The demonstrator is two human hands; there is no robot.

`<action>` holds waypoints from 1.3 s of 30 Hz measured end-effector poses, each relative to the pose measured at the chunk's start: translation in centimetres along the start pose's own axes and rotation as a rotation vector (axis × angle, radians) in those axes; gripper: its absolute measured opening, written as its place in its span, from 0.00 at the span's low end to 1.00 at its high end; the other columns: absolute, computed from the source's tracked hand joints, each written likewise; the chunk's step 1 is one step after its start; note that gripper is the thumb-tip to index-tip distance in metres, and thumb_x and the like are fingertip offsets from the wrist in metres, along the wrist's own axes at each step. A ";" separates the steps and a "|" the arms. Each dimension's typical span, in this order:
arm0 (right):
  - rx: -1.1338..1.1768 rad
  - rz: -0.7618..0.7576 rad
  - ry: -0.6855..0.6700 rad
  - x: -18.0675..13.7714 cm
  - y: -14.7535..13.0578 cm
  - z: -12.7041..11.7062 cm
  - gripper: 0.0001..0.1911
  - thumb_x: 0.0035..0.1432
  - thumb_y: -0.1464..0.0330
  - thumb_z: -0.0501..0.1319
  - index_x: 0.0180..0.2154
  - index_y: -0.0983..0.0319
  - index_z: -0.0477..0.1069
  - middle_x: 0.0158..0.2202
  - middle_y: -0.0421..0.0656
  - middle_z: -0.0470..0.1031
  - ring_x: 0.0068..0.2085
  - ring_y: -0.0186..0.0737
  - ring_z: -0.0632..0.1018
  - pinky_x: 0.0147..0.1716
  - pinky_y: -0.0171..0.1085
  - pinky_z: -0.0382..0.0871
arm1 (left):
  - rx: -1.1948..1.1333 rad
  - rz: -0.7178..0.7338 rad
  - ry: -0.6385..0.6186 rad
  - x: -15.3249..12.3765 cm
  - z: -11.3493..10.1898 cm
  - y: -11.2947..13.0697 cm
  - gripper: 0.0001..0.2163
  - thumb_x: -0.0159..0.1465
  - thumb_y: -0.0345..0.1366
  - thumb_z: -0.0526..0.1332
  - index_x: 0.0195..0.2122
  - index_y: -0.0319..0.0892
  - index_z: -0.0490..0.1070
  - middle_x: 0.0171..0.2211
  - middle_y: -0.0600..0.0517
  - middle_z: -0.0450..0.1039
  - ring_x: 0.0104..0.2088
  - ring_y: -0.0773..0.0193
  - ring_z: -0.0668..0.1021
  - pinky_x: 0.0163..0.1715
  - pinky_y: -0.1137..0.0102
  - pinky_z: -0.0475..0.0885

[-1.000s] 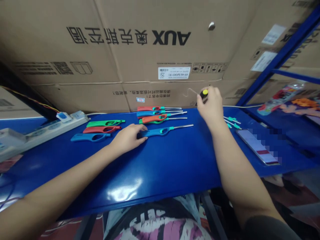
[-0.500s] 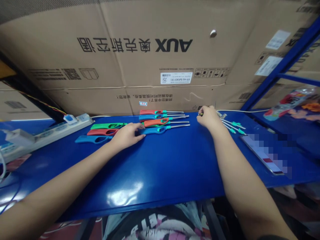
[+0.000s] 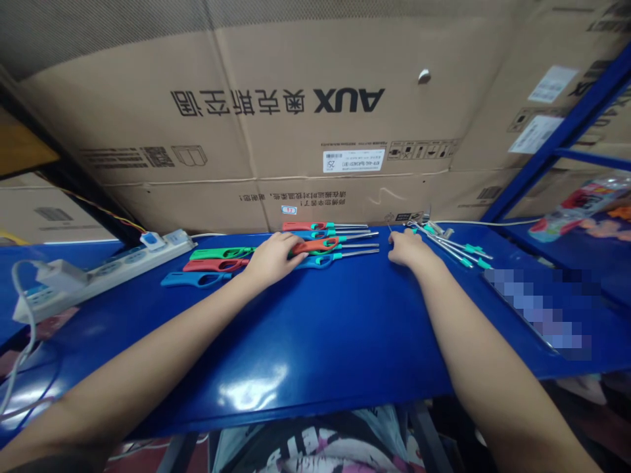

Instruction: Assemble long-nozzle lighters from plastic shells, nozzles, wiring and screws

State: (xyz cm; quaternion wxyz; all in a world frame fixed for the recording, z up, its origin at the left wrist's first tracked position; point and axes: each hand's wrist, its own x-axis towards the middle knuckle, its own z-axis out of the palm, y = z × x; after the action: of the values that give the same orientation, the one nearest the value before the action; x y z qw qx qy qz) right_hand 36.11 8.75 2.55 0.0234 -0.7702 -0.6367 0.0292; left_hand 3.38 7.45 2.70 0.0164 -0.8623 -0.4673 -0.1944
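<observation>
On the blue table (image 3: 320, 328) my left hand (image 3: 273, 259) lies with fingers stretched over the handle ends of a bunch of long-nosed lighters, touching the orange lighter (image 3: 320, 246) and the blue lighter (image 3: 329, 259) below it. A red lighter (image 3: 303, 226) heads that bunch. My right hand (image 3: 407, 248) rests on the table just past the lighters' metal tips, fingers curled under; what they hold, if anything, is hidden. Thin metal rods with teal ends (image 3: 461, 251) lie right beside it.
A green lighter (image 3: 221, 253), a red one (image 3: 214, 265) and a blue one (image 3: 194, 279) lie side by side left of my hand. A white power strip (image 3: 113, 269) runs along the left. A phone (image 3: 537, 302) lies at the right. Cardboard boxes (image 3: 315, 131) wall the back.
My right hand came down from the air, where it held a yellow-capped tool, to the table by the rods. My left hand slid the blue lighter up against the bunch.
</observation>
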 end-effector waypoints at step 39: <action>0.139 -0.652 0.151 -2.6 -4.8 0.6 0.08 0.62 0.60 0.62 0.39 0.57 0.75 0.43 0.43 0.80 0.43 0.44 0.78 0.34 0.36 0.66 | -0.057 -0.008 0.072 -2.1 -2.5 -4.1 0.16 0.70 0.45 0.55 0.51 0.41 0.74 0.50 0.44 0.77 0.52 0.53 0.77 0.55 0.58 0.70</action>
State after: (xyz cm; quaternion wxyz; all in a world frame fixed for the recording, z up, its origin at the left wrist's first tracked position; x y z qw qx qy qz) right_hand 30.84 7.15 2.35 0.1308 -0.5226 -0.8424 0.0064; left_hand -1.74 7.54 3.63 0.0081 -0.8529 -0.4642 -0.2386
